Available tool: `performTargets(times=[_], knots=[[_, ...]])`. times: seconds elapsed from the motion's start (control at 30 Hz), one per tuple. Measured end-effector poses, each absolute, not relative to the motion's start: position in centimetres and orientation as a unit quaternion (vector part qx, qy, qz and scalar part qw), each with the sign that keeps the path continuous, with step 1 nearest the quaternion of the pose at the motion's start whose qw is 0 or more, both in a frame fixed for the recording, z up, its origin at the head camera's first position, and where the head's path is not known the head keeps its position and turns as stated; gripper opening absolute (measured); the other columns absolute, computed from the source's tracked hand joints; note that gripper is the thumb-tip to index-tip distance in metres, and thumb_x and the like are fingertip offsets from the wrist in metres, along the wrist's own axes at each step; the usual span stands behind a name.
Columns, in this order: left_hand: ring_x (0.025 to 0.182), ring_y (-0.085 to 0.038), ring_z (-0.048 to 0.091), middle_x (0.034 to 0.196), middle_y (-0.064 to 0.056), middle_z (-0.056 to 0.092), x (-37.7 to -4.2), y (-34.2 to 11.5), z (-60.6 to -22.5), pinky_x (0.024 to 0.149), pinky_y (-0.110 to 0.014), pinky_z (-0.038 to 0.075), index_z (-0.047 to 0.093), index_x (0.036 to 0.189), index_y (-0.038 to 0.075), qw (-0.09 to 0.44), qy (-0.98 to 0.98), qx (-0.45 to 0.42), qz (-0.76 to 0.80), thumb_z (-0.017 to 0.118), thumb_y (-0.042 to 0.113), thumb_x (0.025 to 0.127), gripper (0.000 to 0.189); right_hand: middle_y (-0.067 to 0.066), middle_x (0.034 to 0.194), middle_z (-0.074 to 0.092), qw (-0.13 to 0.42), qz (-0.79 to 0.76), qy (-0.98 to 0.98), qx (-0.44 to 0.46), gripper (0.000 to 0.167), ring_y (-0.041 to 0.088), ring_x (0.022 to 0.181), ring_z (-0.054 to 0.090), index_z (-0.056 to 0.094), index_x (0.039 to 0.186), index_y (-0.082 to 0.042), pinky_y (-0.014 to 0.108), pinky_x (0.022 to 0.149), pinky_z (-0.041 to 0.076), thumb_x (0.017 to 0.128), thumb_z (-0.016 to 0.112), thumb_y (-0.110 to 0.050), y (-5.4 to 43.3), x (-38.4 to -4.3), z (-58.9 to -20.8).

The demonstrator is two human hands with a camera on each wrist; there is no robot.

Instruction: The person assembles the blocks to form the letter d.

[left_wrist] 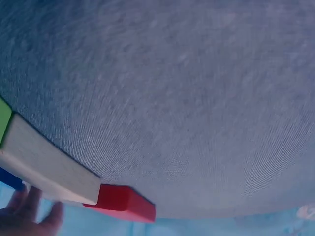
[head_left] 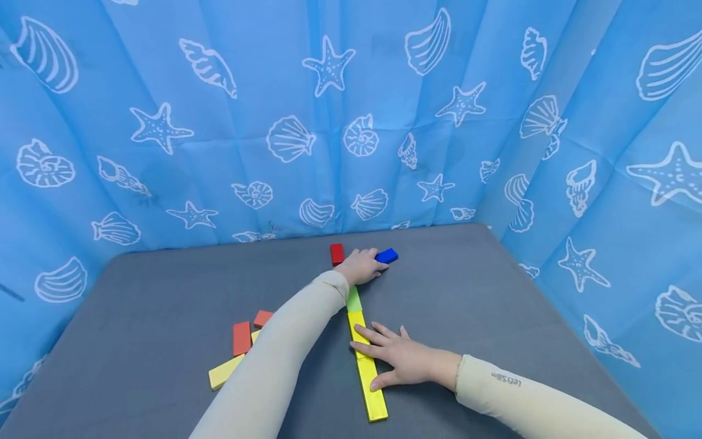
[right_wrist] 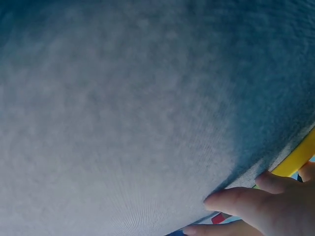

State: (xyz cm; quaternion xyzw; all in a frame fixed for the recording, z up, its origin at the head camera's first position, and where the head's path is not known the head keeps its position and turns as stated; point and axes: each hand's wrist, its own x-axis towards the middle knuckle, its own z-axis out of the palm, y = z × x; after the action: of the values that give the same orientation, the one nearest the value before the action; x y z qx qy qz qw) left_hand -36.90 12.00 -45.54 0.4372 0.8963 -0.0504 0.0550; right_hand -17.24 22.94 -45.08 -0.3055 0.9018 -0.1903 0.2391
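Observation:
A line of rectangular blocks runs away from me: two bright yellow blocks (head_left: 374, 399), a light green block (head_left: 354, 300), a pale block (left_wrist: 54, 160) and a red block (head_left: 337, 254) at the far end. The left hand (head_left: 359, 267) hides the pale block in the head view. Its thumb and fingertips pinch the near end of a blue block (head_left: 388, 256), just right of the line. With fingers spread, the right hand (head_left: 408, 360) rests on the yellow blocks from the right side.
Left of the left forearm lie loose blocks: an orange-red block (head_left: 241, 338), a smaller-looking orange-red one (head_left: 262, 318) and light yellow blocks (head_left: 225, 372), partly covered by the sleeve. All sit on a grey cloth-covered table (head_left: 450, 292). A blue seashell curtain (head_left: 329, 177) hangs behind.

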Motion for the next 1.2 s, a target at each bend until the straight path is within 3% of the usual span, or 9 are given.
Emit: performTargets(times=[0.17,0.3,0.67,0.97,1.2], knots=[[0.114,-0.023,0.056,0.134,-0.013,0.049,-36.2,11.1,-45.0,0.1,-0.033,0.044,0.061,0.134,0.023,0.051,0.889,0.455,0.03,0.055,0.02,0.1,0.035,-0.003,0.162,0.012,0.244,-0.187,0.903,-0.301,0.076,0.034,0.147,0.009,0.032,0.153,-0.025,0.076,0.1,0.015,0.089,0.058,-0.056,22.9,-17.3,-44.9],[0.116,-0.024,0.057,0.136,-0.014,0.05,-35.3,9.7,-44.0,0.099,-0.031,0.045,0.065,0.129,0.021,0.023,0.883,0.462,0.079,0.059,0.01,0.097,0.035,-0.002,0.162,0.013,0.245,-0.184,0.903,-0.301,0.076,0.034,0.147,0.009,0.032,0.153,-0.024,0.076,0.1,0.015,0.09,0.059,-0.055,22.7,-17.2,-44.7],[0.109,-0.028,0.059,0.129,-0.016,0.053,-31.2,2.4,-43.1,0.095,-0.038,0.048,0.072,0.12,0.015,-0.022,0.903,0.413,0.12,0.064,0.008,0.094,0.028,0.0,0.163,0.011,0.245,-0.176,0.904,-0.303,0.077,0.037,0.146,0.007,0.03,0.154,-0.023,0.077,0.1,0.013,0.09,0.058,-0.055,22.7,-17.1,-44.7],[0.1,-0.025,0.061,0.122,-0.015,0.055,-27.9,-2.3,-44.3,0.089,-0.038,0.051,0.075,0.113,0.015,0.035,0.924,0.367,0.099,0.064,0.011,0.095,0.022,0.001,0.162,0.012,0.244,-0.164,0.909,-0.297,0.078,0.038,0.146,0.008,0.03,0.154,-0.024,0.077,0.1,0.013,0.089,0.059,-0.056,22.8,-17.3,-44.9],[0.107,-0.023,0.06,0.12,-0.01,0.062,-26.5,-2.8,-45.0,0.093,-0.038,0.049,0.075,0.099,0.012,0.07,0.922,0.37,0.089,0.064,0.009,0.094,0.013,0.002,0.162,0.013,0.239,-0.158,0.91,-0.299,0.077,0.037,0.146,0.009,0.03,0.154,-0.023,0.076,0.101,0.013,0.09,0.058,-0.056,22.7,-17.2,-44.8]])
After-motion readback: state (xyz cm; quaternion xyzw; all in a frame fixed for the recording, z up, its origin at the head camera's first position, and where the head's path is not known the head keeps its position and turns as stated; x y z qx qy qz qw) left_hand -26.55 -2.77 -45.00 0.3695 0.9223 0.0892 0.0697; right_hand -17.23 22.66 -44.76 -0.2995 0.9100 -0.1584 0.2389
